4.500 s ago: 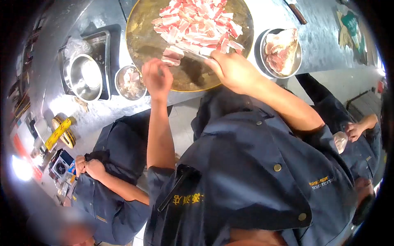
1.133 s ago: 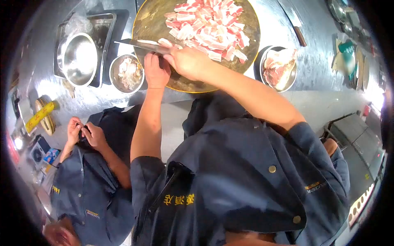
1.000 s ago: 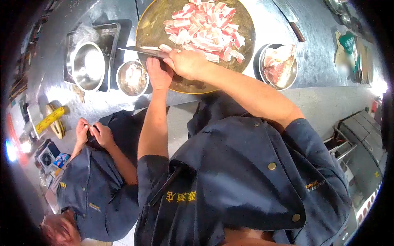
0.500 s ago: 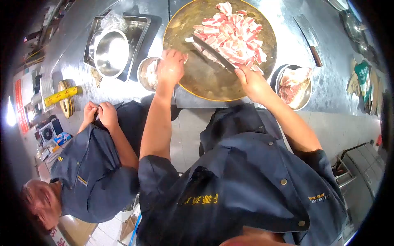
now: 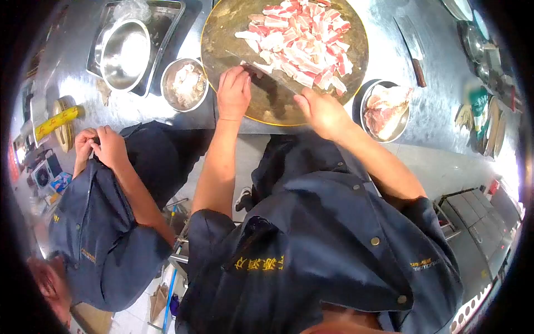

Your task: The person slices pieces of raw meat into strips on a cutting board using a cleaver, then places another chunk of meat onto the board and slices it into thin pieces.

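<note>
A round wooden chopping board (image 5: 228,33) carries a heap of sliced red-and-white meat (image 5: 303,42). My right hand (image 5: 325,114) is wrapped round the handle of a knife (image 5: 281,83), whose blade slants up to the left across the board, seen nearly edge-on. At the board's lower left, my left hand (image 5: 233,94) has its fingers bent together against a small piece of meat (image 5: 257,67) beside the blade. Part of that piece is hidden by the fingers and knife. Just left of this hand stands a metal bowl (image 5: 167,92) with pale meat scraps in it.
Right of the board are a bowl with a large meat chunk (image 5: 384,114) and a second knife (image 5: 411,47). A tray (image 5: 161,42) holding a steel basin (image 5: 127,55) lies at left. A co-worker's hands (image 5: 103,146) are together near the table edge, left.
My left hand has moved from beside the scrap bowl onto the board, next to the blade. The knife has come down and left, away from the heap. The whole view has shifted slightly.
</note>
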